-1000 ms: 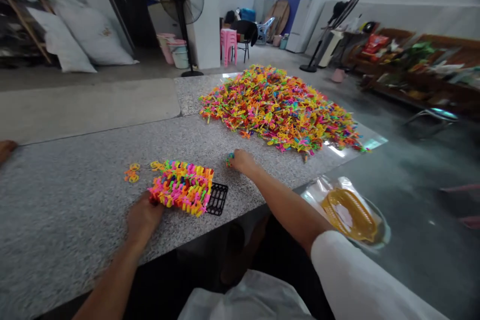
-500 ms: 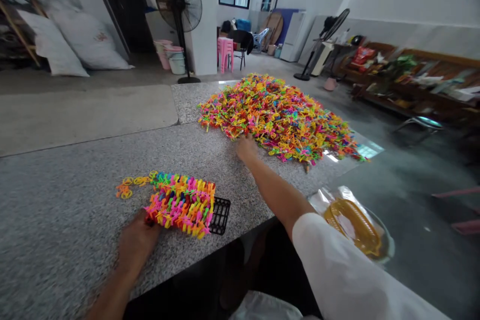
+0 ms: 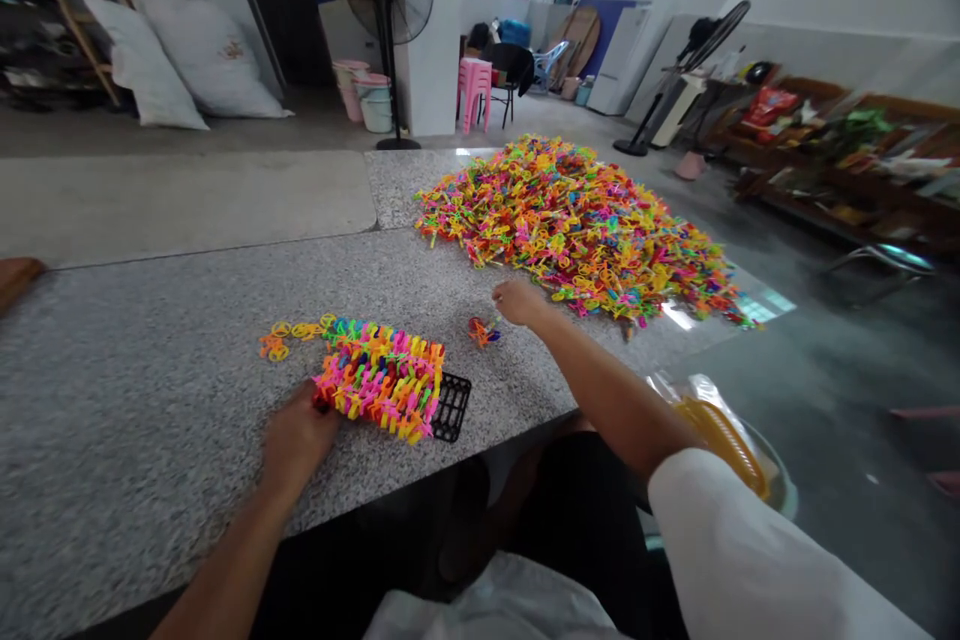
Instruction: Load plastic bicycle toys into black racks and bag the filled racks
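Observation:
My left hand [image 3: 300, 432] is closed at the near left end of a black plastic rack [image 3: 451, 407]. A dark red piece shows at its fingertips; whether they grip it or the rack is unclear. Rows of small bright plastic pieces [image 3: 386, 380] cover most of the rack, leaving its right end bare. My right hand [image 3: 519, 303] is over the stone table with its fingers drawn together; anything between them is hidden. Just left of and below it lies a small cluster of red, orange and blue pieces [image 3: 484, 331]. Beyond is a large heap of similar pieces [image 3: 577, 220].
Loose yellow and orange ring-like pieces [image 3: 281, 335] lie left of the rack on the speckled stone table [image 3: 165, 360]. A yellow basket [image 3: 724, 440] stands low at the right, beyond the table's edge. A brown object [image 3: 16, 280] shows at far left.
My right hand has drawn back from the heap's near edge. A small cluster of pieces now lies apart on the table beside it. My left hand stays at the rack; the view has shifted.

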`<state>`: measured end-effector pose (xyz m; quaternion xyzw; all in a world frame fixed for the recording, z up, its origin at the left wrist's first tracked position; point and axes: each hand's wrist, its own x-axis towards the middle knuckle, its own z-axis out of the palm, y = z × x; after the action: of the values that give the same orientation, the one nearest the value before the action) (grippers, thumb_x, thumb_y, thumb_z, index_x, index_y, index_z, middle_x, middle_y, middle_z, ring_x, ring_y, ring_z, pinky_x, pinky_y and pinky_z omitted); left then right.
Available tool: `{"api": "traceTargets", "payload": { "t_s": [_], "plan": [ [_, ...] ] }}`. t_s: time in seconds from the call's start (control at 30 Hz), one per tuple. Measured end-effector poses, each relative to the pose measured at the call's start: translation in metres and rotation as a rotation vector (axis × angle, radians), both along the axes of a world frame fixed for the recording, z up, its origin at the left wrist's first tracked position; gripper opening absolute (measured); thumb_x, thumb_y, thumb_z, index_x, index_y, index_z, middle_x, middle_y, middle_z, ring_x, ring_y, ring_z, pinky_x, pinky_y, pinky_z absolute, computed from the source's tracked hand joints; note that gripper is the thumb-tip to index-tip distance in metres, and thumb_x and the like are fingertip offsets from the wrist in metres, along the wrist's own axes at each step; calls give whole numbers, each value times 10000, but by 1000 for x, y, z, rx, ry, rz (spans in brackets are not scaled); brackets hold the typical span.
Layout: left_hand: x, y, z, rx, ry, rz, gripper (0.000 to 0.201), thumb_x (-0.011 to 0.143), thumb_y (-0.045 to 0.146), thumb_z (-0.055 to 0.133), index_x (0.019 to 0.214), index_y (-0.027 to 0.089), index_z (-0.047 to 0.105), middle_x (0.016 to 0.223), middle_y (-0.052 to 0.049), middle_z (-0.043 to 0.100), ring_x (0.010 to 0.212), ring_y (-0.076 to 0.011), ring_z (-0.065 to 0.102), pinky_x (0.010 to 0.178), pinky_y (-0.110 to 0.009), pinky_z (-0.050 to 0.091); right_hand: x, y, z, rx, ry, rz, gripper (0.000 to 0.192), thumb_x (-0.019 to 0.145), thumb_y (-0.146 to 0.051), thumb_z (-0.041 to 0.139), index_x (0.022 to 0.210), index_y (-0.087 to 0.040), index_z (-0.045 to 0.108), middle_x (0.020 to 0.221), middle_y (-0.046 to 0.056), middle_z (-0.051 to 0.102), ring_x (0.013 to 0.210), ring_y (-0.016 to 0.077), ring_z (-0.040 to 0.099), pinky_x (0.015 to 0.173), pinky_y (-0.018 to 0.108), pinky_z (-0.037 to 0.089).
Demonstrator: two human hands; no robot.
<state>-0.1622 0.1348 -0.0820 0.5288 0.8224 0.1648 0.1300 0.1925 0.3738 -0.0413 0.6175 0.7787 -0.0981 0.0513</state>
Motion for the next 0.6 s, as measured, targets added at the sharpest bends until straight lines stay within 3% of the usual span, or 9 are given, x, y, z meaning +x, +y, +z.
{"api": "traceTargets", "payload": {
  "t_s": [0.13, 0.23, 0.4, 0.47, 0.6],
  "plan": [
    [1, 1, 0, -10, 14, 2, 267, 941, 410, 588, 1093, 263, 751, 1093, -94, 807, 1025, -333, 760, 741, -339, 493, 10, -26, 0, -36, 46, 235, 430, 995, -116, 624, 1348, -266, 817, 1377, 117, 771, 1289, 268, 705, 1065, 305, 515],
    [1, 0, -1, -15, 24, -1, 306, 952, 445, 589, 1128, 250, 744, 1085, -96, 814, 1028, -325, 766, 746, -331, 496, 16, -52, -3, -33, 12, 279, 396, 1027, -152, 599, 1351, -238, 809, 1365, 163, 736, 1227, 279, 721, 1033, 325, 525],
    [2, 0, -2, -9, 52, -5, 334, 973, 443, 575, 1168, 229, 742, 1139, -124, 818, 1069, -335, 770, 779, -342, 517, 21, -80, -12, 44, 61, 186, 323, 1088, -234, 541, 1232, -164, 822, 1310, 193, 732, 1147, 261, 725, 997, 323, 512],
    [2, 0, -2, -12, 71, 2, 346, 969, 435, 583, 1188, 221, 745, 1143, -133, 818, 1080, -345, 770, 797, -352, 527, 17, -89, -20, 34, 200, 117, 273, 1075, -257, 580, 1178, -164, 814, 1218, 151, 773, 1106, 234, 720, 948, 292, 502],
    [2, 2, -4, -5, 81, 16, 356, 959, 437, 599, 1195, 218, 752, 1125, -134, 820, 1069, -354, 771, 800, -362, 540, -2, -110, -39, -81, 597, -40, 206, 998, -336, 649, 1061, -161, 737, 927, 36, 757, 817, 163, 656, 724, 255, 444]
  ]
}}
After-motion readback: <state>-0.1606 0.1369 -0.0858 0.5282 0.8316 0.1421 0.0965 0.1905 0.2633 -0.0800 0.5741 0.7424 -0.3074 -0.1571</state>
